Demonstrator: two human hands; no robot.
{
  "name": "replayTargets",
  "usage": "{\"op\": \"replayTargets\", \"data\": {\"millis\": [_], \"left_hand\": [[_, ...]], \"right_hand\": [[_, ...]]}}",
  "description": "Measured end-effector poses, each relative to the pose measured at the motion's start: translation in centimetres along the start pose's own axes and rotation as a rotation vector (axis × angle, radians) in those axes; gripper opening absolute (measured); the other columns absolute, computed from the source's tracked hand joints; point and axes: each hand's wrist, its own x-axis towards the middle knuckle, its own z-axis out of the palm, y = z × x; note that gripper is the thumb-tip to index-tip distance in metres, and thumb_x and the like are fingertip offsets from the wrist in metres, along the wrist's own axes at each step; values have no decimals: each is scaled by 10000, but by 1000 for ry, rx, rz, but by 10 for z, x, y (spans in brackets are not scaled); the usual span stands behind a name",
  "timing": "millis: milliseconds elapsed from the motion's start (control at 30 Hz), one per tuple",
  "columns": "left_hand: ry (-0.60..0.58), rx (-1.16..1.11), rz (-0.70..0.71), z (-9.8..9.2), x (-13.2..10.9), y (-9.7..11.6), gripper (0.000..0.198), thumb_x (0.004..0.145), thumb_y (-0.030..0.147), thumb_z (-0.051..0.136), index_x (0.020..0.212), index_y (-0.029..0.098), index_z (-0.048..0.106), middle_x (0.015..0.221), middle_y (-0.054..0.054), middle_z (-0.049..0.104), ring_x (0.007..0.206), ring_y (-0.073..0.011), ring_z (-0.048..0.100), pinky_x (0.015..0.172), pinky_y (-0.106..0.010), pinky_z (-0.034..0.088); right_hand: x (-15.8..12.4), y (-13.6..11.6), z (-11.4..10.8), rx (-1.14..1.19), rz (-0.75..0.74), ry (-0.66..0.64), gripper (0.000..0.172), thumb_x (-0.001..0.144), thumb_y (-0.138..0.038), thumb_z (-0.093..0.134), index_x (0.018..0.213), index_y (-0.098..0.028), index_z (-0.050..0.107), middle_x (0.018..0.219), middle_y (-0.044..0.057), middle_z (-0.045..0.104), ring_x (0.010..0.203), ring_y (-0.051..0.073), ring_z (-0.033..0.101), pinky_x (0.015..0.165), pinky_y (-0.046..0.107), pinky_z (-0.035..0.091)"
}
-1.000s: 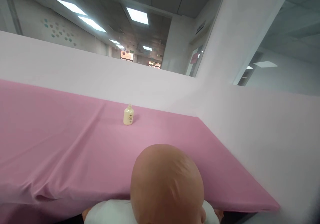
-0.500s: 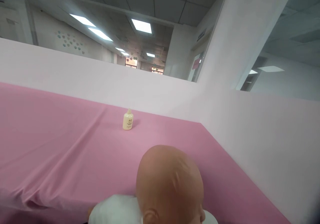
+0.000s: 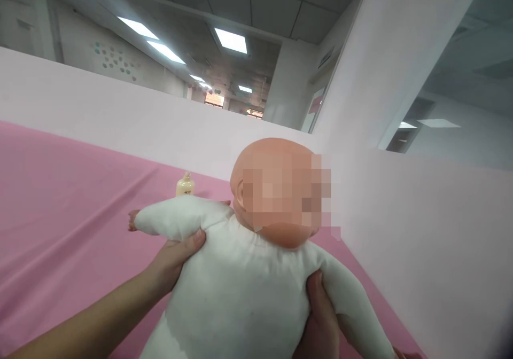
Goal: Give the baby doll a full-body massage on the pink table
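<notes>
Left grip (image 3: 176, 260) wrapped on doll (image 3: 240, 295) under its arm, right grip (image 3: 320, 316) clasping the other side — doll held upright between both, above pink-clothed counter (image 3: 60, 198). Soft white cloth body, smooth rounded plastic head. Small cream bottle (image 3: 185, 186) standing beyond left grip.

The left forearm (image 3: 80, 324) ran bare from the lower left corner, rising toward the middle with the wrist straight. The left grip (image 3: 174, 265) was closed, its thumb (image 3: 195, 239) pressed up in front and the fingers wrapped out of sight behind. The right grip (image 3: 320, 321) sat low at the right, likewise closed, thumb pointing upward, fingers hidden. Its arm was out of view.
</notes>
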Motion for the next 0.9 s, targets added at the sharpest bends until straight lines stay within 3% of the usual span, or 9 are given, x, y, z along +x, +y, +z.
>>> {"op": "replayTargets", "data": {"millis": [133,300,467,567,700,800,900], "left_hand": [[25,-9,66,0,28,-12,398,581,480,914,752,191,700,711,-47,748,1093,-389,706,963,-505,577],[166,-40,59,-5,52,-24,383,564,448,926,739,205,687,624,11,700,922,-317,752,869,-403,617],[277,-126,53,-13,74,-32,360,612,382,930,762,196,661,661,50,702,612,-150,698,653,-244,586],[335,-165,52,-22,90,-41,368,641,374,921,734,183,621,591,68,638,561,-105,659,605,-196,551],[397,-47,45,-35,110,-55,383,650,437,898,819,169,683,539,46,612,628,-178,700,730,-274,594],[263,26,24,-47,124,-66,386,667,473,853,884,180,728,644,-16,709,848,-283,754,854,-344,601],[95,58,-39,-61,138,-75,404,653,471,842,929,193,742,770,-44,771,958,-328,750,909,-379,597]], "right_hand": [[27,-6,-10,19,78,-15,597,604,-651,845,1040,-246,790,1093,63,762,1158,281,689,1011,422,568],[57,8,-27,-40,113,-60,537,641,-678,800,1013,-292,790,1164,25,744,1243,269,653,1011,388,587],[85,14,-14,-83,128,-36,675,613,-694,807,1106,-236,761,1259,63,705,1218,281,665,993,394,598],[104,15,-6,-122,100,-34,608,645,-670,792,1079,-246,759,1262,58,704,1208,254,673,975,346,599],[125,22,-6,-144,98,-100,546,776,-613,707,1150,-216,725,1184,51,736,1142,219,700,937,324,595],[137,32,-11,-109,92,-75,533,800,-575,694,1151,-174,714,1096,59,756,1063,205,723,939,317,588],[146,45,-13,-127,90,-29,450,801,-541,693,1050,-169,739,1006,69,766,1019,209,734,927,312,594]]}}
